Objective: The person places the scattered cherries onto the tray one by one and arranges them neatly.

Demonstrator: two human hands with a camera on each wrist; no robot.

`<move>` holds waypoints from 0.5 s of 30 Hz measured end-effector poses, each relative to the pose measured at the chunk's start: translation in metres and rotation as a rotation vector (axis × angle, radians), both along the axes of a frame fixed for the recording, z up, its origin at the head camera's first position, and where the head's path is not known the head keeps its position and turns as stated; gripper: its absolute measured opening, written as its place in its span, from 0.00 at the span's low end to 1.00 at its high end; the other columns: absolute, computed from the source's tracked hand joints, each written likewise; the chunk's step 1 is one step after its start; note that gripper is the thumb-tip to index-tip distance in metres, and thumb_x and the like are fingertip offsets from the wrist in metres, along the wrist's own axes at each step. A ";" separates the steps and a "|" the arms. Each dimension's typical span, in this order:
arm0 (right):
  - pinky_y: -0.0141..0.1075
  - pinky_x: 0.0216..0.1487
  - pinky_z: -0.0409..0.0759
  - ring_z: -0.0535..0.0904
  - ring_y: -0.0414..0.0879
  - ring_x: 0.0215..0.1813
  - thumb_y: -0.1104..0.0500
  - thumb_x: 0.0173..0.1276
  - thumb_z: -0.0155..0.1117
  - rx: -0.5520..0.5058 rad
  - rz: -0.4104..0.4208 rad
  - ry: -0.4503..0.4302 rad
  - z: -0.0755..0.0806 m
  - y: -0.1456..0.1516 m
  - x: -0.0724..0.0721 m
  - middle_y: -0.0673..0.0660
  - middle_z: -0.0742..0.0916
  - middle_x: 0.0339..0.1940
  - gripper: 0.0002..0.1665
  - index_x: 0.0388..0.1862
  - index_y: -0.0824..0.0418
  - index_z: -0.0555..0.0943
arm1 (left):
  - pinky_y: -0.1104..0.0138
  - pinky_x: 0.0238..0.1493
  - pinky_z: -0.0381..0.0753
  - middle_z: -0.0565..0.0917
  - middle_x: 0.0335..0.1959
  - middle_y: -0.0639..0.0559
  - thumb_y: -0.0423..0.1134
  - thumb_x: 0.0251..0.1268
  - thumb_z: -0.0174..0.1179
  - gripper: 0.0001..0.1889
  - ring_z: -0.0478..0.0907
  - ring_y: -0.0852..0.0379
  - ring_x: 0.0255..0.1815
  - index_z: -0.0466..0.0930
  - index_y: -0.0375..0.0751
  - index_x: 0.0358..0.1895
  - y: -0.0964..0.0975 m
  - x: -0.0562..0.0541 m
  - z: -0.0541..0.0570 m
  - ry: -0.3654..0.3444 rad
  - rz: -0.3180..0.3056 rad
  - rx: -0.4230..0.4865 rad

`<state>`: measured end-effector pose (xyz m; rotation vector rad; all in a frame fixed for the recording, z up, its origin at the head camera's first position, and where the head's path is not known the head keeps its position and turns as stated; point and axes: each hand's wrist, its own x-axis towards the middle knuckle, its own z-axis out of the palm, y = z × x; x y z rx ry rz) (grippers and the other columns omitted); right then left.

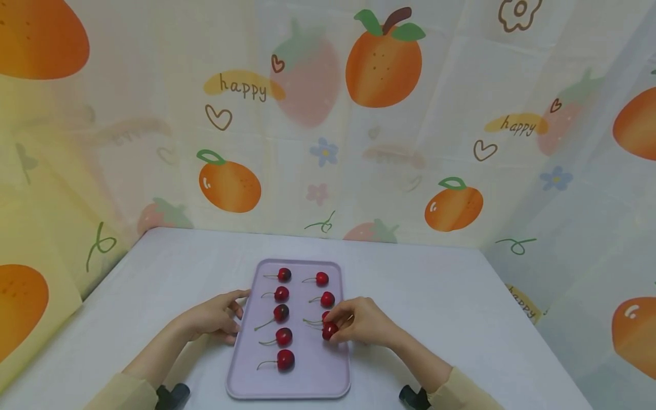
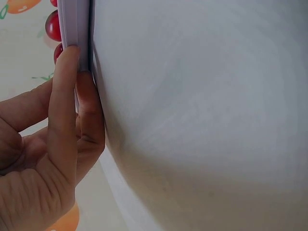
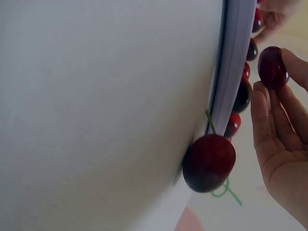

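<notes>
A lilac tray (image 1: 307, 384) lies on the table with dark red cherries in two columns. Several cherries, such as the front one (image 1: 285, 360), form the left column, stems pointing left. In the right column sit a back cherry (image 1: 322, 278), a second cherry (image 1: 327, 299) and a third, partly hidden by fingers. My right hand (image 1: 366, 323) pinches another cherry (image 3: 273, 67) between thumb and fingertips, just above the tray's right side. Loosely bent fingers of my left hand (image 1: 215, 315) touch the tray's left edge; the left wrist view shows a fingertip against its rim (image 2: 77, 29).
One loose cherry (image 3: 209, 162) with a green stem lies on the table beside the tray's edge in the right wrist view; the head view does not plainly show it. A white cloth (image 1: 410, 279) covers the table. Behind hangs a fruit-printed curtain (image 1: 287, 171).
</notes>
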<state>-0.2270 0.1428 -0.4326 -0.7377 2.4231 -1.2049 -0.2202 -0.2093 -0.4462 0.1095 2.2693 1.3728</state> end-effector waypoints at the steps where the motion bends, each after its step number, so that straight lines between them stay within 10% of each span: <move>1: 0.26 0.36 0.84 0.84 0.37 0.33 0.63 0.51 0.78 0.000 0.005 -0.004 -0.001 -0.001 0.001 0.53 0.90 0.36 0.17 0.42 0.58 0.88 | 0.69 0.28 0.84 0.68 0.47 0.40 0.24 0.53 0.62 0.46 0.72 0.56 0.25 0.51 0.34 0.77 0.000 0.000 0.000 0.000 -0.002 0.001; 15: 0.23 0.36 0.84 0.83 0.37 0.32 0.66 0.50 0.78 0.043 0.031 0.012 -0.005 -0.006 0.003 0.54 0.90 0.35 0.16 0.41 0.60 0.88 | 0.68 0.28 0.84 0.68 0.47 0.40 0.23 0.52 0.62 0.47 0.73 0.55 0.26 0.50 0.34 0.77 0.000 0.000 0.001 -0.009 0.005 0.008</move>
